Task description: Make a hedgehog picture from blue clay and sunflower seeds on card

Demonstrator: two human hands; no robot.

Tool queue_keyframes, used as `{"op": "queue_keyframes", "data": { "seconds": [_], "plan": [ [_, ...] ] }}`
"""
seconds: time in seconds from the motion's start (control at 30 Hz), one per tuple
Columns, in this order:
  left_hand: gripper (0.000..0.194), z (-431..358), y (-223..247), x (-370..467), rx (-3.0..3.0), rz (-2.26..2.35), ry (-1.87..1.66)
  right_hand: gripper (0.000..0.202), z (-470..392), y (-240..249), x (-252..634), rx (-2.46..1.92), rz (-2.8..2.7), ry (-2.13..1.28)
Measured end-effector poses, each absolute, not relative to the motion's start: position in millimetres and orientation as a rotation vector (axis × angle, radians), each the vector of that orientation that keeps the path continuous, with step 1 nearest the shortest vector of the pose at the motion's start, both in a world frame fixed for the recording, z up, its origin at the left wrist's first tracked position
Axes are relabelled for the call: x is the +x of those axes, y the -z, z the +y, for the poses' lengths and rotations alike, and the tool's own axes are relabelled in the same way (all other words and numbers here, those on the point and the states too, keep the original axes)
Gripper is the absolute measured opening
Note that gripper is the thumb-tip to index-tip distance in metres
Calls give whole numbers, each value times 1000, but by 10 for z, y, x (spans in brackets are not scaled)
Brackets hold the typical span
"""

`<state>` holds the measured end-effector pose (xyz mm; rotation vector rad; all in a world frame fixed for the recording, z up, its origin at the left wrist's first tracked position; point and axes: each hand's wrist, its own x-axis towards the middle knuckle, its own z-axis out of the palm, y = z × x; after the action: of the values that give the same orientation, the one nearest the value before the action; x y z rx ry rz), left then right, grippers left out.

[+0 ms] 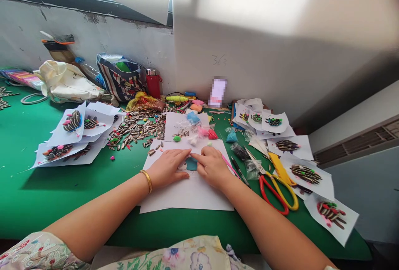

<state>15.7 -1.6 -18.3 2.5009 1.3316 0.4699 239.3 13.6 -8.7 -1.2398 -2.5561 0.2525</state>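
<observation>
A small drawing with a flat patch of blue modelling clay lies on white paper in front of me. My left hand rests flat on the paper at the clay's left side, fingers stretched and thumb apart, holding nothing. From the right, my right hand touches the clay's edge with its index finger extended; the other fingers are curled and partly hidden. Loose sunflower seeds sit on the paper left of my hands. Beyond them are a green clay ball and a bag of red clay.
Scissors with red and yellow handles and a black pen lie to the right. Finished seed pictures line the right edge; more are stacked left. A seed pile, red flask and phone are at the back.
</observation>
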Motion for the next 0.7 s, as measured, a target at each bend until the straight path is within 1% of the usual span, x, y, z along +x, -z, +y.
{"op": "queue_keyframes", "data": {
  "seconds": [0.23,0.47,0.7],
  "plan": [
    [77,-16,175,162,2496,1345,-452,40,132,83,2416,-1210,-2586,-269],
    [76,-23,160,167,2488,1340,-450,38,67,60,2490,-1027,-2677,-263],
    [75,-25,153,169,2488,1340,-453,37,58,86,2466,-1026,-2681,-227]
  ]
}}
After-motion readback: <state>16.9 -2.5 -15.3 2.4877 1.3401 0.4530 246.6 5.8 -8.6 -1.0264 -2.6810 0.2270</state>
